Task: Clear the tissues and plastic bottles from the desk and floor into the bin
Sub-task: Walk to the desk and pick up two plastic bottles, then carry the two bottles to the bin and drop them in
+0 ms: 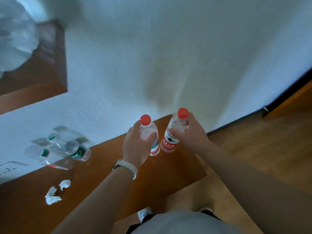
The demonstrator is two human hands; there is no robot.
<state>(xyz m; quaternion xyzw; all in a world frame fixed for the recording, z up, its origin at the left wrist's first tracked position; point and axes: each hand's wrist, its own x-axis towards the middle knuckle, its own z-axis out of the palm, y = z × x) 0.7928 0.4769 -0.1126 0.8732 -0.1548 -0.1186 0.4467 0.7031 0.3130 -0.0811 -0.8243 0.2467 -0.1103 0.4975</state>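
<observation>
Centre frame, left hand [135, 146] fingers clasp a red-capped bottle [149, 134]; right hand [190, 132] fingers clasp the red-labelled bottle [169, 142] over the table [165, 176]. Pick-up step; next probably means carrying both to the bin.

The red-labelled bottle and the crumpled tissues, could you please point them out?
red-labelled bottle [169, 144]: head view, on its red label.
crumpled tissues [51, 197]: head view, on the larger wad.
</observation>
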